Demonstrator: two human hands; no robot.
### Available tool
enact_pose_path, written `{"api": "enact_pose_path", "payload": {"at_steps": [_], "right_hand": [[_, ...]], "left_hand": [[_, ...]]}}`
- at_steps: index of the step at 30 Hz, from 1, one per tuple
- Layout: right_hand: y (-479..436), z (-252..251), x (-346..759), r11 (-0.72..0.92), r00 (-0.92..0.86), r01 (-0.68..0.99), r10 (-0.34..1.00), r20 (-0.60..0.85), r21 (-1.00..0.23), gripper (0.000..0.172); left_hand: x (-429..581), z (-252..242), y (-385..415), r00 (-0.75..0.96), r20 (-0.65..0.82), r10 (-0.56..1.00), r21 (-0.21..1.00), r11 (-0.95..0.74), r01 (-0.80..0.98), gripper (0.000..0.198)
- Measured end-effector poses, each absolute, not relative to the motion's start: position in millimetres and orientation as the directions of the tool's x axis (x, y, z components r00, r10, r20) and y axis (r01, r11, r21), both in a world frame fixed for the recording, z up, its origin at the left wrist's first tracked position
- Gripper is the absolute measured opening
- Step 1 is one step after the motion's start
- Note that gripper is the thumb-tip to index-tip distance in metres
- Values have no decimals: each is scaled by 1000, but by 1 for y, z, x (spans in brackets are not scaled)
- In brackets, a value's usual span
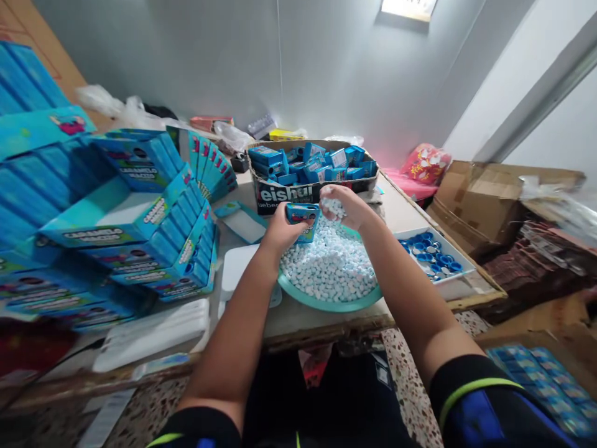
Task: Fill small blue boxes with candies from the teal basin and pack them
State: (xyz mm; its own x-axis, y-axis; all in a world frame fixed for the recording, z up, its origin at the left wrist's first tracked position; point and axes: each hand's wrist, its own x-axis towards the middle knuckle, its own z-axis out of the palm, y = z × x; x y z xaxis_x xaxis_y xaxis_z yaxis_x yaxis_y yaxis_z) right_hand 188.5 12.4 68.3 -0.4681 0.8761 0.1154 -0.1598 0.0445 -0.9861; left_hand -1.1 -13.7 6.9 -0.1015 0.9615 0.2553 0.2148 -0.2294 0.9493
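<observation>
My left hand (282,230) is closed around a small blue candy box (303,219), held upright over the left back part of a round green basin (326,305). Small white and pale blue candies (333,267) are heaped in the basin. My right hand (349,208) is cupped with its fingers curled around a handful of candies (332,208), just right of the box and above the heap. Behind both hands stands a cardboard carton (280,194) full of small blue boxes (317,163).
On the left, blue display boxes (125,218) are stacked high, beside a fan of flat cartons (209,162). To the right lies a white tray (448,286) of round blue caps (431,255). Cardboard boxes (485,199) stand beyond the table's right edge. A white scale-like device (236,270) sits left of the basin.
</observation>
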Motion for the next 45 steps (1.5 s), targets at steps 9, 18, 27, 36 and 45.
{"api": "enact_pose_path", "payload": {"at_steps": [9, 18, 27, 36, 45], "right_hand": [[21, 66, 176, 42, -135, -487, 983, 123, -872, 34], [22, 55, 166, 44, -65, -462, 994, 84, -886, 37], [17, 57, 164, 75, -60, -338, 993, 102, -938, 39], [26, 51, 167, 28, -30, -184, 999, 34, -983, 34], [19, 50, 164, 141, -138, 63, 982, 131, -988, 23]], "left_hand": [[1, 22, -34, 161, 268, 950, 835, -312, 454, 52], [2, 27, -39, 160, 255, 954, 838, -300, 456, 53], [2, 24, -38, 155, 285, 946, 836, -325, 441, 50], [1, 17, -31, 8, 386, 922, 878, -370, 304, 54], [0, 12, -22, -157, 372, 915, 911, -328, 249, 56]]}}
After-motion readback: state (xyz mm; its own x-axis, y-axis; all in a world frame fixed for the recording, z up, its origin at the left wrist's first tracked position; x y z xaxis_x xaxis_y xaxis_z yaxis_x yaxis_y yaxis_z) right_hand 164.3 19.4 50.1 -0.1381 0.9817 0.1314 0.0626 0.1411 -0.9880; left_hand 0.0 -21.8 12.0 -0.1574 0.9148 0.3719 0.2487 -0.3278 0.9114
